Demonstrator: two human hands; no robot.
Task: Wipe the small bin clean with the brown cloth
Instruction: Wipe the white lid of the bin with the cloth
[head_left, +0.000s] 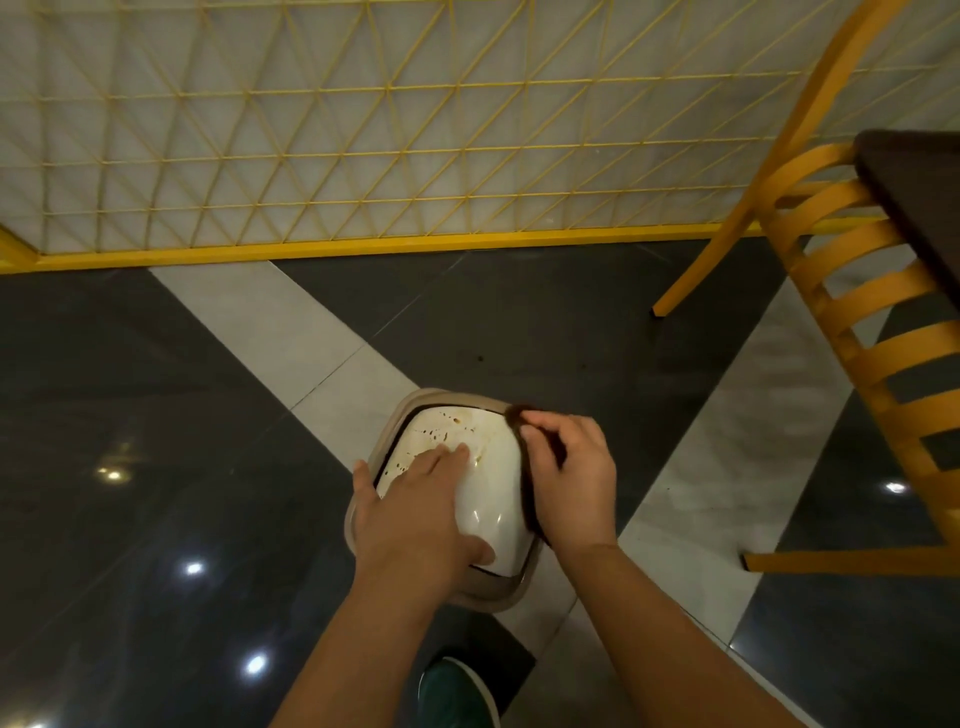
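Standing on the dark floor (156, 415) at lower centre of the frame, the bin (447, 499) shows a white lid spotted with brown stains near its upper edge. The left hand (415, 514) lies flat on that lid, grip released, fingers straight and pressing down. The right hand (569, 483) has its grip clenched on the cloth (519, 418), pinching it against the bin's right rim, below a yellow chair (857, 322) at right.
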